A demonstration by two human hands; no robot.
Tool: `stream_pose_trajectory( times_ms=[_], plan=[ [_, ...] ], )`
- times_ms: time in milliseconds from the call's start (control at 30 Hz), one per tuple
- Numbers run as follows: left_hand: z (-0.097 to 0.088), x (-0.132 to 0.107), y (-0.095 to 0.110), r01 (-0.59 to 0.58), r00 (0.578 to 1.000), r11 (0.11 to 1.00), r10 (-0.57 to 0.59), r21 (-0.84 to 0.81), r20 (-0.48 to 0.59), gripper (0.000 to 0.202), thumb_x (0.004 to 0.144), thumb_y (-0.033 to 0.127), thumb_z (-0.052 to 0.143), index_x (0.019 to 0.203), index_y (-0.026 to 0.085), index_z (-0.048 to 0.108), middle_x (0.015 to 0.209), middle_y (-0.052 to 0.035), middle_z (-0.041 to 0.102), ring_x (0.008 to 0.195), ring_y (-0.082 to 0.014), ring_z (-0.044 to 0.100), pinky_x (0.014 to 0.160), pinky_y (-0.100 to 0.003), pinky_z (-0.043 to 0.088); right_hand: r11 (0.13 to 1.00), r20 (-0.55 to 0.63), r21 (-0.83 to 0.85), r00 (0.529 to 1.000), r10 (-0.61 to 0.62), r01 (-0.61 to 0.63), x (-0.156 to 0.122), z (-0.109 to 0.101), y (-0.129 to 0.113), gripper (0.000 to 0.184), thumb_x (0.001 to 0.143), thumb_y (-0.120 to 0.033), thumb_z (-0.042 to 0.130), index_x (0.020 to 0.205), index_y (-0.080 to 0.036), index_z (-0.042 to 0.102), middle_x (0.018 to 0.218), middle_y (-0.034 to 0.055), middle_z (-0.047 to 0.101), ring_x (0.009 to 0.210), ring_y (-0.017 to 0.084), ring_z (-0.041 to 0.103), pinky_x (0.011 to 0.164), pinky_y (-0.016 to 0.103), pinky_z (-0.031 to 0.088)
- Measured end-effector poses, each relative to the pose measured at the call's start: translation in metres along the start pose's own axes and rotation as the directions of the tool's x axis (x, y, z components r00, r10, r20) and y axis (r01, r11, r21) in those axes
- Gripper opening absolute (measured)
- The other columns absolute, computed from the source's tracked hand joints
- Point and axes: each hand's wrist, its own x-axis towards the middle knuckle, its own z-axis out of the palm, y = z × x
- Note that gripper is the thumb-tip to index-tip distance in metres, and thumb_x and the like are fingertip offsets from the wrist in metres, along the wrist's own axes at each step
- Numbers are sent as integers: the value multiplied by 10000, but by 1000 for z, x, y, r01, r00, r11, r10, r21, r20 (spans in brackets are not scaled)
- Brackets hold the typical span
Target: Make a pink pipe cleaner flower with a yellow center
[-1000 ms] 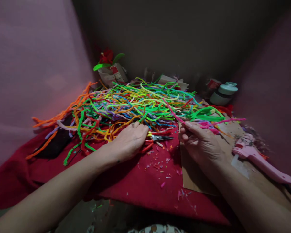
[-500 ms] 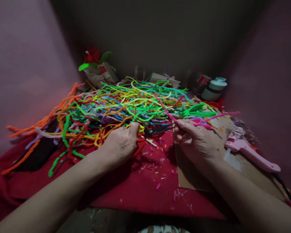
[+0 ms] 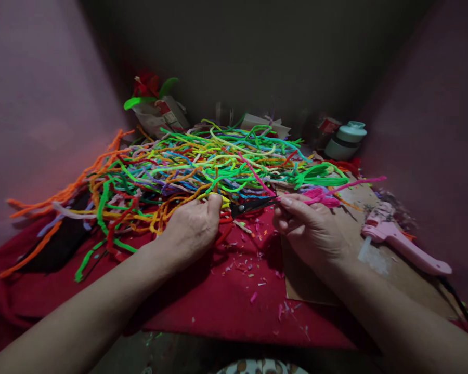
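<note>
A big tangled heap of pipe cleaners point(image 3: 203, 161) in many colours covers the back of a red cloth point(image 3: 218, 296). My left hand point(image 3: 191, 231) is closed on small scissors point(image 3: 251, 204) with red-and-yellow handles, blades raised and pointing right. My right hand point(image 3: 310, 231) pinches a pink pipe cleaner point(image 3: 347, 184), which runs from the heap across my fingertips and out to the right. The scissor tips sit right at the pink strand, just left of my right fingers.
A brown cardboard sheet point(image 3: 374, 280) lies under my right hand, with a pink glue gun point(image 3: 401, 246) on it. A pale green-lidded jar point(image 3: 345, 140) stands back right. A red artificial flower point(image 3: 150, 88) with boxes sits back left. Cut scraps litter the cloth.
My left hand has picked the scissors up off the cloth and swung their blades up to the pink pipe cleaner. My right hand has kept its pinch on that strand.
</note>
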Motion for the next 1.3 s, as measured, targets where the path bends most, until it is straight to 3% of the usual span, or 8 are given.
stream_pose_trajectory(
  times_ms=[400, 600, 900, 1133, 1300],
  plan=[
    [-1, 1, 1, 30, 999, 999, -29, -28, 23, 139, 795, 115, 351, 837, 135, 482, 605, -67, 594, 548, -211, 582, 514, -278, 424, 1000, 23, -25, 1000, 5, -5, -1, -4, 0, 45, 634, -199, 683, 625, -155, 680, 525, 0, 598, 445, 75, 480, 395, 183, 345],
    [-2, -1, 2, 57, 995, 998, -53, -40, 90, 152, 806, 117, 358, 893, 123, 482, 636, -70, 608, 574, -210, 597, 518, -268, 426, 999, 28, -39, 1000, 14, -13, -1, -3, 1, 45, 623, -193, 689, 609, -156, 668, 514, -5, 591, 433, 73, 476, 388, 182, 331],
    [1, -5, 3, 35, 992, 999, -36, 3, 123, 149, 833, 158, 333, 875, 136, 475, 547, -37, 553, 505, -203, 583, 460, -251, 387, 997, 1, -77, 1000, 13, -13, -1, -3, 0, 71, 617, -206, 691, 593, -153, 650, 502, -9, 576, 424, 67, 458, 385, 180, 311],
    [0, -8, -4, 35, 997, 995, -28, -95, 69, 125, 806, 147, 357, 878, 142, 459, 501, -5, 517, 421, -176, 525, 405, -243, 288, 999, -23, -47, 1000, 22, -23, 1, -2, 1, 74, 613, -183, 684, 565, -149, 640, 501, -17, 552, 429, 61, 446, 385, 177, 318],
    [-7, -4, -4, 40, 989, 988, -18, -150, 150, 123, 821, 159, 349, 861, 160, 466, 579, -27, 561, 500, -176, 536, 461, -252, 332, 1000, -36, -23, 999, -8, 7, 4, -6, 0, 37, 632, -178, 676, 610, -153, 662, 528, -14, 568, 452, 62, 458, 394, 174, 326]
  ],
)
